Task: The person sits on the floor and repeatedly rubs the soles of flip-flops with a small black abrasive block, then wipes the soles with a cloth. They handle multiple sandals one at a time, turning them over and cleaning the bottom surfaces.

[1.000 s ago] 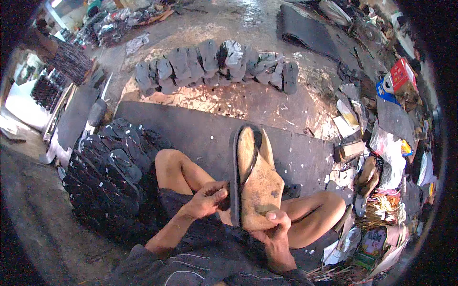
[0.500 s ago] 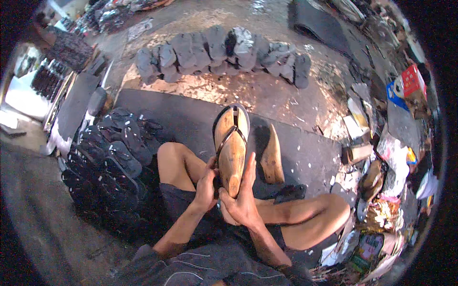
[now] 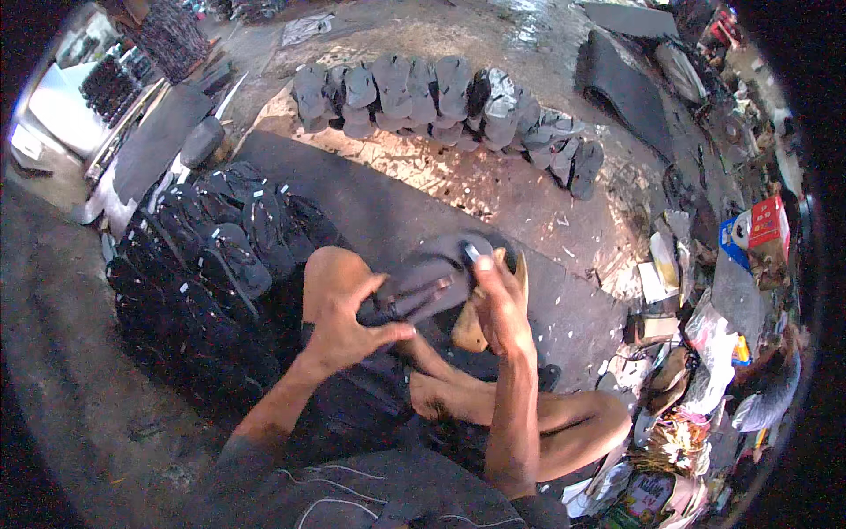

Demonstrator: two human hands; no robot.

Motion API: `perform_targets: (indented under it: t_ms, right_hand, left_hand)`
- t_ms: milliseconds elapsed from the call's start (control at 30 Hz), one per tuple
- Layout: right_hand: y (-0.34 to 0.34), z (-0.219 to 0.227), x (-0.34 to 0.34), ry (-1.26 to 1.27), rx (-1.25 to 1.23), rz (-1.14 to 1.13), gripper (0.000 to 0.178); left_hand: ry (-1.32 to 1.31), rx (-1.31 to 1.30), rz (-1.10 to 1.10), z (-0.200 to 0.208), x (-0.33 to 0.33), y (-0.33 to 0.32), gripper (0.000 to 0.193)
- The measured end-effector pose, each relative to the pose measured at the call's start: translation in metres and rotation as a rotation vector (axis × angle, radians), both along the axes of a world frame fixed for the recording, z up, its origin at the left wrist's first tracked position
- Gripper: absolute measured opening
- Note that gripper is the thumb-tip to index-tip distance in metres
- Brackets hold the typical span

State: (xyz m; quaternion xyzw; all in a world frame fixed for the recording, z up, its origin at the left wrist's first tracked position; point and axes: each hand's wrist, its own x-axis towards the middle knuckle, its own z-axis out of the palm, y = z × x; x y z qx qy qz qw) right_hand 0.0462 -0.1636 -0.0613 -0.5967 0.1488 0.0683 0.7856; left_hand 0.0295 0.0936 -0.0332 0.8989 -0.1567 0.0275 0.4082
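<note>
Between my hands is a dark flip-flop (image 3: 429, 271), blurred by motion, its sole tilted and its strap showing. My right hand (image 3: 502, 309) grips its toe end, thumb pressed on top by a small pale blue-white patch. At the other end, my left hand (image 3: 339, 326) has thumb and fingers spread apart around the flip-flop's heel end, not visibly closed on it. Yellowish wood of a shoe last (image 3: 470, 330) shows beside and behind my right hand. Whether this is one last or two, and whether my fingers touch it, I cannot tell.
Many black flip-flops (image 3: 229, 260) are heaped at my left. A row of grey-black soles (image 3: 449, 97) stands beyond the dark mat (image 3: 352, 181). At right lie scraps, plastic bags and a red box (image 3: 768, 220). My bent legs (image 3: 564, 419) frame the near area.
The flip-flop, earlier upright on the wooden last in both hands, is now off it and tilted. My left hand has moved left and opened; my right hand has moved up and right. The view has shifted.
</note>
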Motion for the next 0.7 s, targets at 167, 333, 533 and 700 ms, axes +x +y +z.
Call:
perform_targets:
  t_ms: [167,333,533,700]
  right_hand:
    - [0.021,0.018,0.075,0.010,-0.424,0.554,0.049]
    - [-0.031,-0.055,0.250,-0.891,-1.339,0.165,0.063]
    - [-0.124,-0.092,0.361,-0.595,-1.682,-0.163,0.049]
    - [-0.075,0.001,0.215,-0.773,-0.749,-0.593,0.046]
  left_hand:
    - [0.798,-0.590,0.067,-0.025,-0.035,0.058,0.054]
    - [0.348,-0.835,1.011,0.000,-0.071,0.125,0.052]
    - [0.116,-1.115,1.425,-0.037,-0.169,0.201,0.051]
    - [-0.164,0.163,1.276,-0.054,-0.128,0.172,0.061]
